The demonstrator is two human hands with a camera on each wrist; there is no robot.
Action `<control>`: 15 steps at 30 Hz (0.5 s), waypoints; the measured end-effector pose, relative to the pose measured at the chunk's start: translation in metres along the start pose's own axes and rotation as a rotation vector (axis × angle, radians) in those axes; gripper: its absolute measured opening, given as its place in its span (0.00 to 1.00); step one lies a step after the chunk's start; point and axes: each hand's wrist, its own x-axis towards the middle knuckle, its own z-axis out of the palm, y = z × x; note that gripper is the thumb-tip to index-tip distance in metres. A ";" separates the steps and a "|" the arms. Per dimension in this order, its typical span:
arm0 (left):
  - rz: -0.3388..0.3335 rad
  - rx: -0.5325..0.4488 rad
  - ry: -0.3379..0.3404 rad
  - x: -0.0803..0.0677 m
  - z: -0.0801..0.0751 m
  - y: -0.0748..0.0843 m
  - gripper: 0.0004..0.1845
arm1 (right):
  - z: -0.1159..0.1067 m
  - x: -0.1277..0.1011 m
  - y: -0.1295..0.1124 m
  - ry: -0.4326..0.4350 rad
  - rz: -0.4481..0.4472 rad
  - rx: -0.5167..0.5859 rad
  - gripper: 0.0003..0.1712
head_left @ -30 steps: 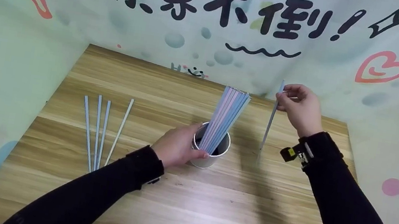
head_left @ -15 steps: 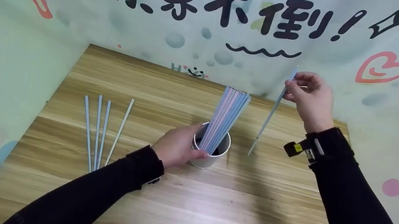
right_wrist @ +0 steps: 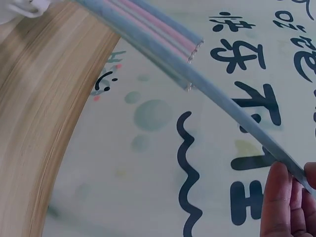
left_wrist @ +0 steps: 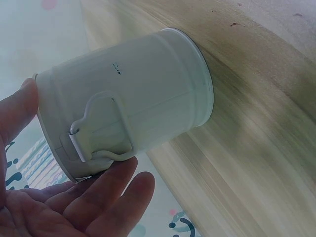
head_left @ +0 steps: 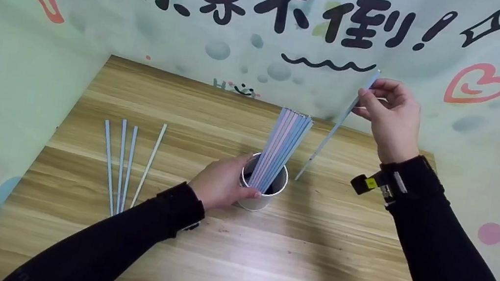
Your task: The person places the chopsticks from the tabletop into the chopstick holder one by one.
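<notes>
Farther back than a second ago, a person's right hand holds a stick at a steeper lean, its lower end nearer the cup; the left hand and the cup keep their places. Across the far side hangs a pale backdrop printed with large black characters, a wavy line and a red heart outline. Before it stands a wood-grain table. Black sleeves reach in from the near left and near right, a small camera strapped at the right wrist. At the middle of the table, the left hand is curled round the white cup's rim, thumb on the near side; the left wrist view shows a wire handle on its wall. From the cup, a bundle of blue, pink and pale sticks leans far and right. Four loose sticks, three blue and one whitish, lie at left, near ends by the left sleeve. Pinched near its top between right thumb and fingers, the single blue stick slants down and left, its tip off the cup, just to the right.
</notes>
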 end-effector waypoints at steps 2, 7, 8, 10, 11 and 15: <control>0.001 0.002 0.004 0.000 0.000 0.000 0.42 | 0.004 -0.001 0.000 -0.009 -0.008 0.008 0.14; 0.006 0.005 0.011 -0.001 0.000 0.000 0.42 | 0.014 -0.004 0.003 -0.035 -0.016 0.025 0.14; 0.006 0.004 0.013 -0.001 0.000 0.000 0.42 | 0.015 -0.005 0.004 -0.042 -0.017 0.027 0.14; 0.007 0.002 0.014 -0.001 0.000 0.000 0.42 | 0.018 -0.006 0.006 -0.059 -0.014 0.027 0.15; 0.007 0.003 0.015 -0.001 0.000 0.000 0.42 | 0.019 -0.006 0.008 -0.068 -0.011 0.026 0.15; 0.016 0.007 0.014 -0.001 0.000 0.000 0.42 | 0.022 -0.008 0.013 -0.087 0.000 -0.003 0.15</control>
